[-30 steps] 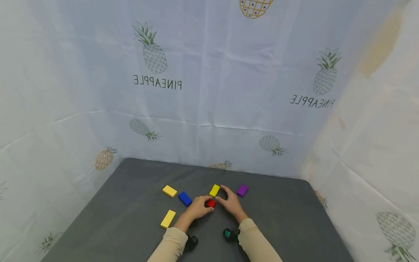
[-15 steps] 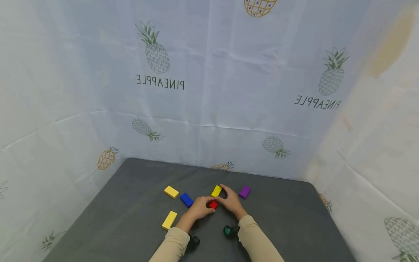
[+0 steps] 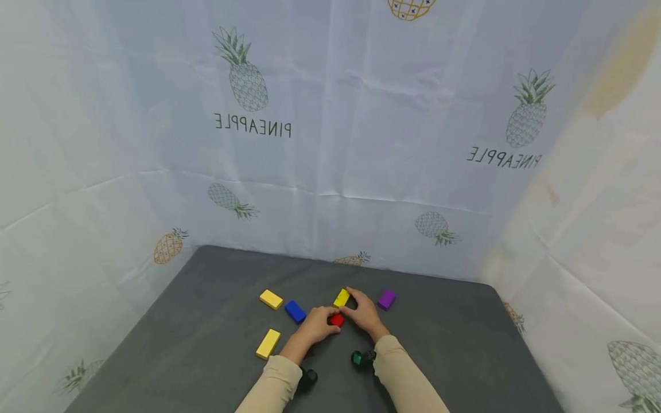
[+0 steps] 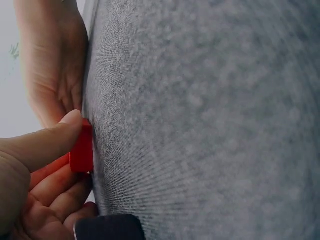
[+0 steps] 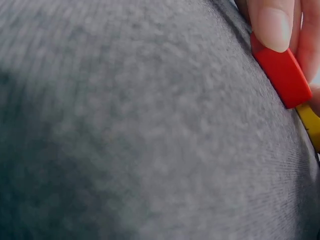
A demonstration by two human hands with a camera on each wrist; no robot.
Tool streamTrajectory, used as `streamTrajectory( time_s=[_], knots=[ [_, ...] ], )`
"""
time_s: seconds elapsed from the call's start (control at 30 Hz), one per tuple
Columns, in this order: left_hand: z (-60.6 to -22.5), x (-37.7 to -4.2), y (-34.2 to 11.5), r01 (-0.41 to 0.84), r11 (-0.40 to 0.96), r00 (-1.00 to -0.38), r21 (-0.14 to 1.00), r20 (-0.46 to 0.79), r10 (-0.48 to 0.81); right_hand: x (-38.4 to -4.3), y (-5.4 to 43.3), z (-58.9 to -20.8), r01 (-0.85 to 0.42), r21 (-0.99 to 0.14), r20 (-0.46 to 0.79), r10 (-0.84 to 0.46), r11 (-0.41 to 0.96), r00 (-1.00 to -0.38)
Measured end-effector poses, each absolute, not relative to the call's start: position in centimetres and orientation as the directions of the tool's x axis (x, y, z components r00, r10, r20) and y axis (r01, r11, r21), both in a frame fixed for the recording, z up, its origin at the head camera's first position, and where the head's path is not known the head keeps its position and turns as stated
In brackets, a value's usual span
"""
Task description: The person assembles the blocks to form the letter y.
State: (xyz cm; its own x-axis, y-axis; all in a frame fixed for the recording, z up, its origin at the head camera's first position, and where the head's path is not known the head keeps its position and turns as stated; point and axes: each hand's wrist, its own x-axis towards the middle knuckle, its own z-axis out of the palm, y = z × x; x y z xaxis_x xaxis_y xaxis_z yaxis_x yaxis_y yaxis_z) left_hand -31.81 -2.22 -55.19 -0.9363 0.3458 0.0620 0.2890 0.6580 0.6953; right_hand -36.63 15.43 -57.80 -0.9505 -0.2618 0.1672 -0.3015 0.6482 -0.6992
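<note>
Centrally on a dark grey table [image 3: 206,344], a person's two hands meet over a small red block [image 3: 337,320]. The left hand [image 3: 316,326] pinches the red block: the left wrist view shows the thumb [image 4: 47,142] pressed on one face and curled fingers under the other, so its grip is closed around the block. The block lies on the table, just in front of a yellow block [image 3: 341,298]. The right hand [image 3: 364,314] rests beside it with fingers bent, one fingertip [image 5: 272,25] touching the red block's end and others reaching the yellow block; whether it truly grips either, I cannot tell.

Around them lie a blue block [image 3: 295,311], two more yellow blocks [image 3: 271,299] [image 3: 268,343] to the left, and a purple block [image 3: 386,299] to the right. A pineapple-print cloth [image 3: 330,143] hangs behind.

The likely risk: the red block is small and both hands crowd it, so a finger could nudge the yellow block out of place, or the block could slip from the thumb's narrow hold.
</note>
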Motion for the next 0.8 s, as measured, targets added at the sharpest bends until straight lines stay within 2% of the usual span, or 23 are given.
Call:
streamTrajectory(
  time_s=[0.57,0.8],
  knots=[
    [-54.84,-31.35,-2.13,0.299,0.674,-0.939,0.675,0.083,0.334,-36.13,15.06,-58.16,-0.292,-0.688,0.206,-0.207,0.665,-0.956],
    [-55.3,-31.74,-2.28,0.302,0.642,-0.94,0.705,0.109,0.323,-35.81,15.12,-58.11,-0.305,-0.698,0.238,-0.191,0.648,-0.952]
  ],
)
